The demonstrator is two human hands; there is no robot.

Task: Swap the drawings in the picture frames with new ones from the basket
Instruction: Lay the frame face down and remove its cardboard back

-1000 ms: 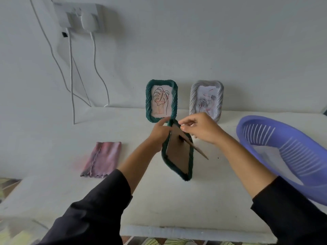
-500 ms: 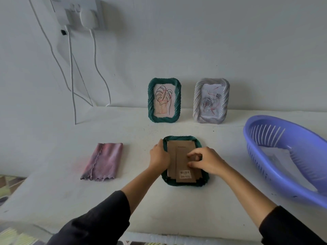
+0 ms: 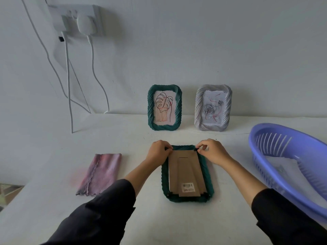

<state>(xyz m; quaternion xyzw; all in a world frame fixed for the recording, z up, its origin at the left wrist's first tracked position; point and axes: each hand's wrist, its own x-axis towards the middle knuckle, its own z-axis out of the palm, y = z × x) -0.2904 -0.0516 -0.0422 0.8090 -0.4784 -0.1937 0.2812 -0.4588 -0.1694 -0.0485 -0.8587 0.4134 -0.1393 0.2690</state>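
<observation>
The face-down frame (image 3: pixel 165 179) is dark green with twisted ribbing. Its cardboard back (image 3: pixel 184 167) is plain brown with a white barcode label (image 3: pixel 188 185). The standing green frame (image 3: pixel 150 106) shows a black-line leaf drawing (image 3: pixel 163 108) with orange strokes. The pale grey frame (image 3: pixel 198 106), ribbed alike, shows a rose drawing (image 3: pixel 213 109) in grey with pink lines. The basket (image 3: pixel 283 132) is lilac-blue and slotted, the cloth (image 3: pixel 100 172) mottled pink and purple, the sleeves (image 3: pixel 99 214) black and the tabletop (image 3: pixel 123 138) white.
</observation>
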